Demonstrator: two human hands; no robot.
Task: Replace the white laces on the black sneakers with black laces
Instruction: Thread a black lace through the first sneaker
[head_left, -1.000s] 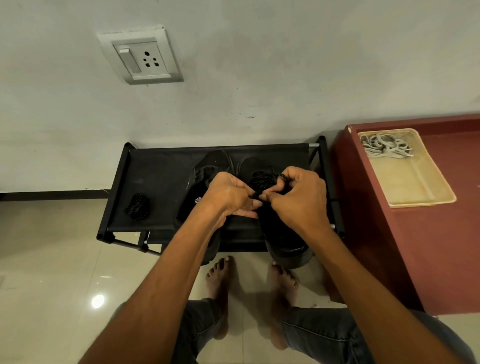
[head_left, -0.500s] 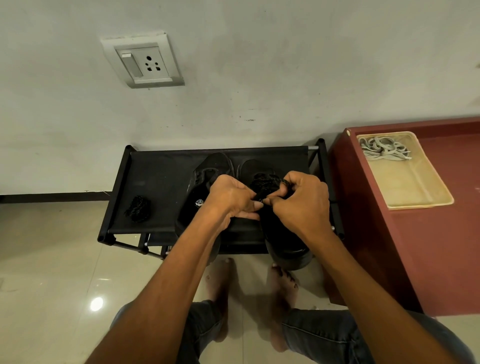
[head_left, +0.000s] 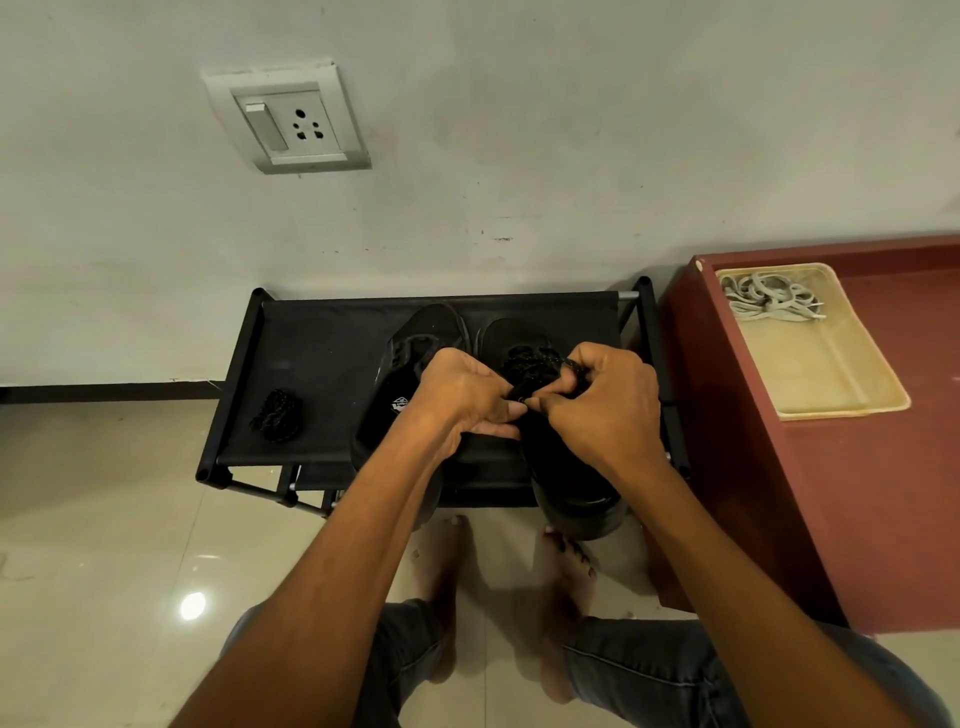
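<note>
Two black sneakers stand side by side on a black shoe rack (head_left: 291, 358). The left sneaker (head_left: 410, 358) shows no lace that I can make out. The right sneaker (head_left: 571, 483) carries a black lace (head_left: 530, 364) bunched over its tongue. My left hand (head_left: 462, 400) and my right hand (head_left: 608, 410) meet above the right sneaker, fingers curled, each pinching the black lace near the eyelets. A second black lace (head_left: 278, 415) lies coiled on the rack's left side. The white laces (head_left: 769, 301) lie in a beige tray (head_left: 841, 384).
The tray sits on a dark red cabinet (head_left: 883, 493) to the right of the rack. A wall with a socket plate (head_left: 291, 124) is behind. My bare feet and knees are on the tiled floor (head_left: 104, 545) below the rack.
My hands stay on the right sneaker's lace; the right hand's fingers have shifted slightly, working the lace. The view has tilted a little.
</note>
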